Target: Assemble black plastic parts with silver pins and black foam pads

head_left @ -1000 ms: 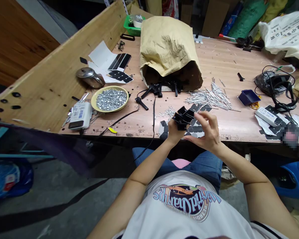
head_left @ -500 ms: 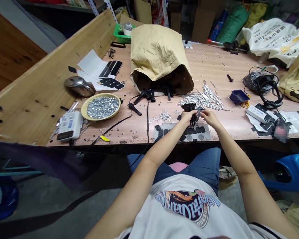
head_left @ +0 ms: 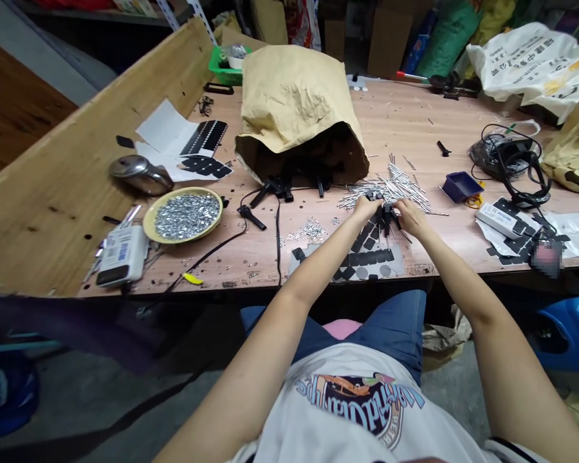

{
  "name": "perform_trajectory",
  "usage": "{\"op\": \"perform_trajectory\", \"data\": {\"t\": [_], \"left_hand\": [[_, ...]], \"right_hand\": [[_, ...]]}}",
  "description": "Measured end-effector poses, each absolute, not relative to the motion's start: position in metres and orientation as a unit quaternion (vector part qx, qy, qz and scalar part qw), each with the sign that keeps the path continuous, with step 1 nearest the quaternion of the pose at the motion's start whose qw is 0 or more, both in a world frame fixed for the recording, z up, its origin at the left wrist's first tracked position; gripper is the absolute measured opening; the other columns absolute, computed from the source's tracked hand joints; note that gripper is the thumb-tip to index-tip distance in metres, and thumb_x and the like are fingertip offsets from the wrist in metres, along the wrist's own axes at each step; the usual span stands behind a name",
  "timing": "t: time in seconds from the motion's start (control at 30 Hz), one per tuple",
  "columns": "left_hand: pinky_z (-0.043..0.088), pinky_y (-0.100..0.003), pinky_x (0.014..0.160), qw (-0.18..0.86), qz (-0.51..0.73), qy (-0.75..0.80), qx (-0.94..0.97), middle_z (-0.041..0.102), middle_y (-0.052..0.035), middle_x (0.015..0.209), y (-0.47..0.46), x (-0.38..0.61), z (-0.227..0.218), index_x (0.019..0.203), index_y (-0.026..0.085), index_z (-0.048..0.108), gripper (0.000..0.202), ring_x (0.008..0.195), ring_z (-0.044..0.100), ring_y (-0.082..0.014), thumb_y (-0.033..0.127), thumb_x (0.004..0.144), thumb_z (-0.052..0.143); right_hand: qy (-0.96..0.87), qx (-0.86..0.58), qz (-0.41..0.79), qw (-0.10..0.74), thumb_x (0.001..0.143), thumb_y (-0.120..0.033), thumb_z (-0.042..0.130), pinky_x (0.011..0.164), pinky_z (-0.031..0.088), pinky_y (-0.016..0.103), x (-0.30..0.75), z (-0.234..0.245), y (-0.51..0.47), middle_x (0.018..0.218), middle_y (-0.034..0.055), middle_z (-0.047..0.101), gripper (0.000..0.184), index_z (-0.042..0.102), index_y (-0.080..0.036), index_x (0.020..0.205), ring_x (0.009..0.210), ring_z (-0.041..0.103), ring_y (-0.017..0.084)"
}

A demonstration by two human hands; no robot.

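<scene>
My left hand (head_left: 367, 208) is closed around a cluster of black plastic parts (head_left: 386, 217) with thin metal rods sticking out below. Close on its right, my right hand (head_left: 410, 217) has its fingers closed at the same cluster's right side. Which hand bears which part is partly hidden by the fingers. Beyond both hands lies a loose pile of thin metal rods (head_left: 399, 183). Under and in front of them is a grey sheet (head_left: 299, 257) with black rounded stickers. Small metal washers or nuts (head_left: 311, 229) lie scattered to the left.
A large paper sack (head_left: 294, 96) lies open toward me, black parts spilling from its mouth. Left stand a yellow bowl (head_left: 147, 225) of small metal pieces and a white box-shaped device (head_left: 121, 254). A small dark-blue tray (head_left: 462, 186) and a black head strap (head_left: 523, 173) are at right.
Both hands have moved slightly away from me, toward the rod pile. My right hand's thin rod no longer shows, and its fingers now touch the black parts, which have spread apart.
</scene>
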State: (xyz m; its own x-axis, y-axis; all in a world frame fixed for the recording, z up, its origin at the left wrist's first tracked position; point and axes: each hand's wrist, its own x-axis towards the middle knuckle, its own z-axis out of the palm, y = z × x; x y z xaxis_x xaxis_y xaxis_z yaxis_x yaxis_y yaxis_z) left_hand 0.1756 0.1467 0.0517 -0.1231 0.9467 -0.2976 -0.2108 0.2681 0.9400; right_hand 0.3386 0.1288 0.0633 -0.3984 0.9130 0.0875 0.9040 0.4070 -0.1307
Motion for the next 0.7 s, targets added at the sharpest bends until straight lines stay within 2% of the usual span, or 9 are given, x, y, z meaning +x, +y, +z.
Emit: {"op": "perform_trajectory", "data": {"t": [0.13,0.27,0.37,0.47,0.57,0.7], "left_hand": [[0.042,-0.037,0.093,0.441,0.513,0.617,0.401,0.066,-0.0107,0.093,0.14,0.109,0.059,0.076,0.015,0.06,0.011,0.097,0.061,-0.0237,0.015,0.067,0.066],[0.04,-0.039,0.094,0.356,0.484,0.661,0.45,0.065,-0.0087,0.082,0.127,0.056,0.052,0.067,0.017,0.06,0.009,0.091,0.06,-0.0232,0.008,0.068,0.059],[0.042,-0.041,0.093,0.366,0.42,0.652,0.515,0.063,-0.0078,0.076,0.117,0.053,0.045,0.06,0.018,0.059,0.015,0.086,0.06,-0.0243,0.004,0.064,0.061],[0.041,-0.04,0.095,0.345,0.355,0.626,0.603,0.063,-0.0095,0.081,0.111,0.072,0.04,0.062,0.018,0.061,0.016,0.097,0.058,-0.0274,0.002,0.063,0.064],[0.04,-0.039,0.097,0.282,0.27,0.654,0.648,0.061,-0.0141,0.098,0.108,0.089,0.037,0.077,0.015,0.065,0.013,0.111,0.052,-0.0298,0.006,0.069,0.063],[0.041,-0.037,0.094,0.233,0.203,0.695,0.649,0.059,-0.0175,0.111,0.107,0.098,0.033,0.098,0.01,0.063,0.02,0.113,0.051,-0.0283,0.013,0.08,0.053]], "right_hand": [[-0.915,-0.4,-0.036,-0.034,0.083,-0.006,0.039,0.086,0.04,0.042,0.34,0.073,0.117,0.122,0.0184,0.056,0.033,0.06,-0.014,0.108,0.103,0.053,0.027],[-0.957,-0.267,-0.014,-0.109,0.086,-0.006,0.038,0.087,0.04,0.041,0.331,0.077,0.113,0.123,0.0133,0.058,0.031,0.063,-0.018,0.101,0.102,0.055,0.023],[-0.964,-0.229,0.016,-0.137,0.087,-0.007,0.04,0.09,0.04,0.04,0.322,0.076,0.118,0.119,0.0104,0.061,0.026,0.063,-0.018,0.091,0.106,0.055,0.02],[-0.967,-0.229,0.02,-0.107,0.087,-0.006,0.041,0.096,0.039,0.041,0.318,0.078,0.124,0.114,0.0074,0.063,0.027,0.063,-0.02,0.092,0.11,0.054,0.018],[-0.975,-0.22,-0.017,-0.039,0.087,-0.005,0.039,0.097,0.039,0.044,0.32,0.08,0.125,0.107,0.0072,0.065,0.031,0.062,-0.021,0.101,0.105,0.057,0.018],[-0.965,-0.251,-0.073,0.021,0.09,-0.009,0.034,0.084,0.046,0.042,0.32,0.08,0.113,0.105,0.0129,0.065,0.035,0.057,-0.017,0.115,0.09,0.061,0.021]]}}
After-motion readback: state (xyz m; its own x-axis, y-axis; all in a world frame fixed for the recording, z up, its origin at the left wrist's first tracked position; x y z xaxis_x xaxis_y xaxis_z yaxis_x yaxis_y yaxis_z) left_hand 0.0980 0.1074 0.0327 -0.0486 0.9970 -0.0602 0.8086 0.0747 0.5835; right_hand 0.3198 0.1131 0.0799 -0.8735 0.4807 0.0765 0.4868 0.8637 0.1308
